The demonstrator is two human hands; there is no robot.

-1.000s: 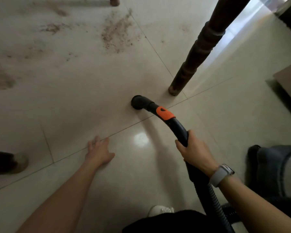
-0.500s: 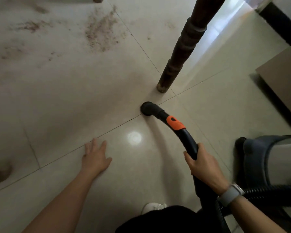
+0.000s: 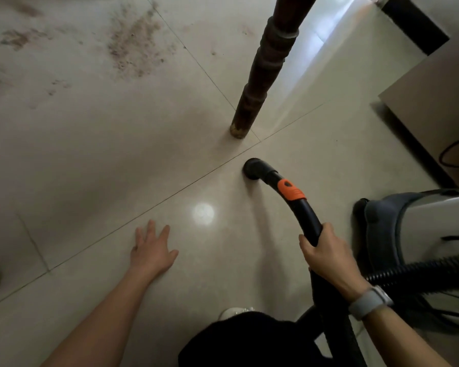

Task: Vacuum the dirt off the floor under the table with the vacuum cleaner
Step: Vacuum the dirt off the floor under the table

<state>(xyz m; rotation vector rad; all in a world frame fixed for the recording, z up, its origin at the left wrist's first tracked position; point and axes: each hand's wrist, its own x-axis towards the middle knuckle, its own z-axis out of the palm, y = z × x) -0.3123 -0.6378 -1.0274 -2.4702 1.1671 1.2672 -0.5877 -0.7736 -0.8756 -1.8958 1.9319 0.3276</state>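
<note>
Nozzle withdrawn from under the table to near table leg.
Right hand grips wand; left hand stays flat on tiled floor; dirt remains.

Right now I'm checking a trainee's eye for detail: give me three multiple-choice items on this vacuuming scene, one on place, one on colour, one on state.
1. Where does the biggest dirt patch lie from the nozzle?
A. beyond it, up and left
B. beside the right hand
C. under the vacuum body

2. The band on the vacuum wand is
A. blue
B. orange
C. green

3. The left hand is
A. gripping the table leg
B. holding the hose
C. flat on the floor

Answers: 1 A, the patch sits far past the table leg; 2 B, the band is plainly orange; 3 C, its fingers are spread on the floor, while the right hand grips the wand.
</note>
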